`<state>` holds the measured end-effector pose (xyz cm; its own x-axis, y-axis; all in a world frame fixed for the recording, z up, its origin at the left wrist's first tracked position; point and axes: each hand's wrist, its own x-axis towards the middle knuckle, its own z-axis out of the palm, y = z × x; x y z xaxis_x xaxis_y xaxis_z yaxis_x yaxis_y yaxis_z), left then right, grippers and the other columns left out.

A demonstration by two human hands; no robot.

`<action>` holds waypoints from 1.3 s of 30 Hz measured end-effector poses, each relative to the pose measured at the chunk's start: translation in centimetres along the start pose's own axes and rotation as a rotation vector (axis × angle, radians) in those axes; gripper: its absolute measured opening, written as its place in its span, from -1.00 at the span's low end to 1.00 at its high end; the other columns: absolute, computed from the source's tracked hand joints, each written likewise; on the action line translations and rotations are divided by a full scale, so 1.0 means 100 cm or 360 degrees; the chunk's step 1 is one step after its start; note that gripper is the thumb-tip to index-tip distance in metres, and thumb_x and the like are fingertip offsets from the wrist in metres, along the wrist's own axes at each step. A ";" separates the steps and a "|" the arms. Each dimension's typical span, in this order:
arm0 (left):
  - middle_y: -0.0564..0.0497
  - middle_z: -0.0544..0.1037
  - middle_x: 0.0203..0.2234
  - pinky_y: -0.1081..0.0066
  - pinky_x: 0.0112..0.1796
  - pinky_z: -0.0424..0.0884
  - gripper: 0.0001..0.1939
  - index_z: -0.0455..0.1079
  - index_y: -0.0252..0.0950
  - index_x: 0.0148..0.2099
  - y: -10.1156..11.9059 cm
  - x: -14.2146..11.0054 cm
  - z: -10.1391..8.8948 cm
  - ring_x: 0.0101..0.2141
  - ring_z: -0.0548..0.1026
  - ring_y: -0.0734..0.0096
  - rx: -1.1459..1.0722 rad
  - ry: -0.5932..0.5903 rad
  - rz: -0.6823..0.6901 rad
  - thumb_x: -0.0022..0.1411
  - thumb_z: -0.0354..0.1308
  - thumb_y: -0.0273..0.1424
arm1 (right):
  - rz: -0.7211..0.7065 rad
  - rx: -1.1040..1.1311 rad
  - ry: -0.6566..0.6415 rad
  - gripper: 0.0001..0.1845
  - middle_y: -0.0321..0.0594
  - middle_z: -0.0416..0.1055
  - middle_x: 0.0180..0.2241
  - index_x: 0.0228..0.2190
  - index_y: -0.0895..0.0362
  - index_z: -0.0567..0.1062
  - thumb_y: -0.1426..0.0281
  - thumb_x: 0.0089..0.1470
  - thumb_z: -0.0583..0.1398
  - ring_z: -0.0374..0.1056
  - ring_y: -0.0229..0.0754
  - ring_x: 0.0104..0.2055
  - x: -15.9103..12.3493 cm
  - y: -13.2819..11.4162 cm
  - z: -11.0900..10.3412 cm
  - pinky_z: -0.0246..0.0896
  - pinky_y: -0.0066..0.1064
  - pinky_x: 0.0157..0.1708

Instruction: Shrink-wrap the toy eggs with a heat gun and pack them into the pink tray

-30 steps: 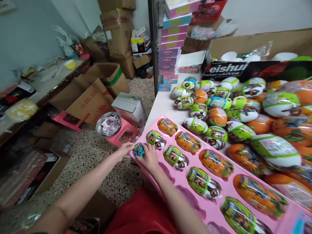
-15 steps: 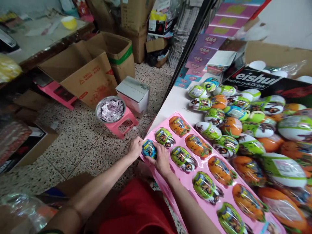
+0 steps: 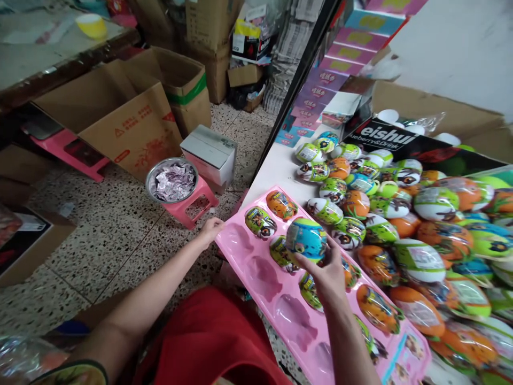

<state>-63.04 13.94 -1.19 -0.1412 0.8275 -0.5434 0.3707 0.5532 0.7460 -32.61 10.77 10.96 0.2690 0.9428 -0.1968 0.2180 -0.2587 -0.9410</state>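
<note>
My right hand (image 3: 326, 270) holds a blue and green wrapped toy egg (image 3: 306, 239) lifted above the pink plastic tray (image 3: 256, 267). Fingers curl round the egg from below. My left hand (image 3: 210, 231) rests on the tray's near left corner, fingers bent against its edge. The tray has egg-shaped hollows; the far two rows hold green and orange eggs (image 3: 260, 221), while the near row stands bare. A big heap of loose wrapped eggs (image 3: 401, 224) lies on the white table to the right of the tray.
A metal bowl of small packets (image 3: 172, 179) sits on a pink stool (image 3: 191, 205) on the speckled floor. Behind it are a white box (image 3: 208, 155) and open cardboard boxes (image 3: 120, 115). Stacked pink boxes (image 3: 340, 59) and a black carton (image 3: 401, 141) stand behind the heap.
My right hand lifted the blue egg out of the tray's near corner hollow and carried it up and right. The left hand stayed at the tray's corner. The view shifted slightly.
</note>
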 end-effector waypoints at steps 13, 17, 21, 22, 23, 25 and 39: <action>-0.06 0.52 -0.05 0.15 -0.15 0.51 -0.69 0.40 -0.32 0.03 0.006 -0.014 0.003 -0.14 0.53 0.21 0.0220 -0.0017 0.0189 0.31 0.17 -0.28 | -0.0693 -0.1331 -0.0602 -0.13 0.07 0.32 -0.04 0.14 0.20 0.27 0.28 -0.22 0.38 0.23 0.14 -0.02 -0.022 0.055 0.143 0.22 -0.03 0.00; -0.06 0.52 -0.07 0.15 -0.15 0.50 -0.72 0.41 -0.31 0.02 0.012 -0.021 0.004 -0.15 0.53 0.24 0.0334 0.0039 0.0261 0.32 0.16 -0.29 | -0.0809 -0.1243 -0.0694 -0.06 0.06 0.28 0.03 0.21 0.18 0.17 0.18 -0.14 0.36 0.21 0.11 0.04 -0.008 0.070 0.140 0.19 -0.05 0.04; -0.09 0.51 -0.05 0.14 -0.12 0.47 -0.63 0.36 -0.31 0.07 0.022 -0.024 -0.006 -0.13 0.52 0.22 0.0442 0.0069 0.0424 0.29 0.17 -0.24 | -0.1035 -0.0962 -0.0540 0.02 0.15 0.13 0.18 0.28 0.17 -0.04 0.00 -0.03 0.27 0.10 0.16 0.21 -0.018 0.080 0.129 0.11 0.02 0.11; -0.13 0.48 0.00 0.12 -0.07 0.43 -0.53 0.31 -0.30 0.13 0.026 -0.024 -0.009 -0.06 0.49 0.17 0.0481 0.0087 0.0478 0.25 0.21 -0.20 | -0.1044 -0.0944 -0.0417 0.05 0.19 0.08 0.21 0.28 0.19 -0.09 -0.04 -0.02 0.24 0.05 0.18 0.24 -0.026 0.081 0.125 0.09 0.05 0.12; -0.17 0.43 0.07 0.10 0.00 0.38 -0.40 0.25 -0.28 0.19 0.030 -0.025 -0.010 0.02 0.44 0.11 0.0529 0.0105 0.0533 0.18 0.25 -0.15 | -0.1028 -0.0948 -0.0288 0.06 0.22 0.07 0.21 0.27 0.21 -0.09 -0.07 -0.02 0.23 0.03 0.20 0.25 -0.037 0.083 0.121 0.08 0.06 0.12; -0.20 0.32 0.18 0.01 0.13 0.19 -0.18 0.15 -0.20 0.27 0.041 -0.027 -0.006 0.17 0.27 -0.04 0.0648 0.0142 0.0633 0.04 0.33 -0.08 | -0.0935 -0.1046 -0.0137 0.00 0.21 0.18 0.14 0.22 0.23 0.02 -0.09 -0.02 0.22 0.11 0.20 0.18 -0.063 0.088 0.112 0.11 0.05 0.07; -0.16 0.35 0.19 -0.21 0.14 -0.13 -0.62 0.44 -0.06 0.09 0.046 -0.045 0.067 0.24 0.05 -0.32 0.1400 0.0205 0.0956 0.24 0.11 -0.19 | -0.0333 -0.1672 -0.0962 -0.71 0.03 0.50 -0.30 -0.24 0.22 0.50 0.63 0.12 0.01 0.47 -0.01 -0.26 -0.065 0.076 0.115 0.29 -0.31 -0.42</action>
<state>-54.58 12.15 2.12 0.2075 0.9735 -0.0966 0.9355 -0.1686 0.3104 -43.54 5.07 1.95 -0.2787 0.8599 -0.4277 0.9293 0.1290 -0.3461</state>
